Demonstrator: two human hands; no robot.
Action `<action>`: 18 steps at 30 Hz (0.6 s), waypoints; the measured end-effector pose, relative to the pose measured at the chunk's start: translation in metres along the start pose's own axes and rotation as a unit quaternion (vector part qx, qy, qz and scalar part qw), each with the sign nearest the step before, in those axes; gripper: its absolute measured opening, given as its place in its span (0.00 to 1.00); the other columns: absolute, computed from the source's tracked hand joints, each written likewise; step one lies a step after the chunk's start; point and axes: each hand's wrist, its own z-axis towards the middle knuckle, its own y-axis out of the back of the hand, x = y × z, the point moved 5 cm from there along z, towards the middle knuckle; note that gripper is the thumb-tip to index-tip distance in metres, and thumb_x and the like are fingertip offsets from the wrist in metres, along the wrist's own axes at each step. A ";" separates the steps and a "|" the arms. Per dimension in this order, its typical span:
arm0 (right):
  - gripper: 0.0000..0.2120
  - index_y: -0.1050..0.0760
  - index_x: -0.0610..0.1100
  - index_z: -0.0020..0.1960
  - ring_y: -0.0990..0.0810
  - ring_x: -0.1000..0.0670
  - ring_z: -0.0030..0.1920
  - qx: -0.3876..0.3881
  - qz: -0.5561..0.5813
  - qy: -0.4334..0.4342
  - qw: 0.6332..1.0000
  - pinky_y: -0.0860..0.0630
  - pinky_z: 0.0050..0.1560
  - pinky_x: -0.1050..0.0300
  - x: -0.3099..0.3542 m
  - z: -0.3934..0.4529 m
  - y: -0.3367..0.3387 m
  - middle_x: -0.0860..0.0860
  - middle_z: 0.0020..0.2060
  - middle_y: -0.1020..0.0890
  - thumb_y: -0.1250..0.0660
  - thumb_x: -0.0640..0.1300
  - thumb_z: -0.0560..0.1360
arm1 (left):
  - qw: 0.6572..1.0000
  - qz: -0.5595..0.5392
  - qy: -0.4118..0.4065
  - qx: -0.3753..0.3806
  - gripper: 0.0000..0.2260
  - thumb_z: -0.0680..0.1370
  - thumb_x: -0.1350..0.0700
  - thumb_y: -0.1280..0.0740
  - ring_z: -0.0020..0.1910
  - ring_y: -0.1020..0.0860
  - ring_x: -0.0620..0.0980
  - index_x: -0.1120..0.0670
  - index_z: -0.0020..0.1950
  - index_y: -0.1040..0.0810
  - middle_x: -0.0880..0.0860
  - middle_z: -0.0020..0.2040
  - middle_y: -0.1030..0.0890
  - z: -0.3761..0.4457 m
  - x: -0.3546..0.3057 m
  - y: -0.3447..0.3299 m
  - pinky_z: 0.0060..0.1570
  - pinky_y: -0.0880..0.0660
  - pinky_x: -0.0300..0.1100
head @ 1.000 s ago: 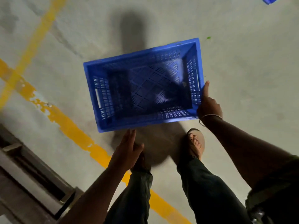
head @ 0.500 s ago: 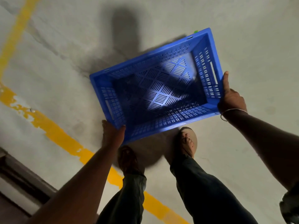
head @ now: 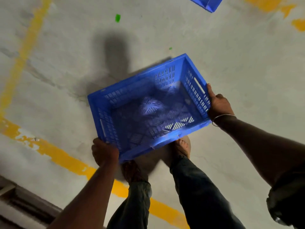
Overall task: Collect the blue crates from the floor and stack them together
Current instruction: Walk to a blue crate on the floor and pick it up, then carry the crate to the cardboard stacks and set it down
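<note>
You hold the blue crate (head: pixel 148 109) off the floor at the centre of view, a rectangular plastic box with slotted walls and a lattice base, tilted with its open top towards you. Your left hand (head: pixel 104 152) grips its corner at 7 o'clock with curled fingers, and your right hand (head: pixel 218 103), a thin metal bangle (head: pixel 222 117) at the wrist, grips the short wall at 3 o'clock with the thumb along the rim. Outward lie rough grey concrete floor (head: pixel 231 47), a chipped yellow painted line (head: pixel 57 156) at 8 o'clock, and a second blue crate (head: pixel 207 2), cut off at 1 o'clock.
</note>
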 end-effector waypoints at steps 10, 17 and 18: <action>0.45 0.61 0.59 0.78 0.27 0.33 0.48 -0.075 0.124 -0.124 0.982 0.25 0.55 0.40 -0.089 -0.211 0.109 0.36 0.48 0.29 0.41 0.35 0.72 | 0.984 0.051 -0.171 0.022 0.16 0.78 0.58 0.36 0.56 0.25 0.69 0.63 0.64 0.28 0.68 0.58 0.25 -0.130 -0.092 0.142 0.52 0.27 0.58; 0.46 0.59 0.60 0.78 0.25 0.35 0.44 -0.129 0.204 -0.203 0.949 0.26 0.47 0.46 -0.153 -0.359 0.192 0.43 0.40 0.32 0.38 0.35 0.71 | 0.915 0.120 -0.384 0.037 0.11 0.76 0.56 0.32 0.48 0.21 0.67 0.55 0.51 0.33 0.63 0.48 0.21 -0.241 -0.161 0.248 0.42 0.25 0.55; 0.47 0.60 0.60 0.78 0.26 0.35 0.44 -0.130 0.216 -0.207 0.945 0.26 0.47 0.46 -0.161 -0.375 0.194 0.43 0.40 0.32 0.38 0.35 0.71 | 0.910 0.133 -0.391 0.037 0.11 0.76 0.55 0.32 0.47 0.21 0.67 0.54 0.50 0.35 0.63 0.48 0.21 -0.256 -0.170 0.257 0.42 0.25 0.55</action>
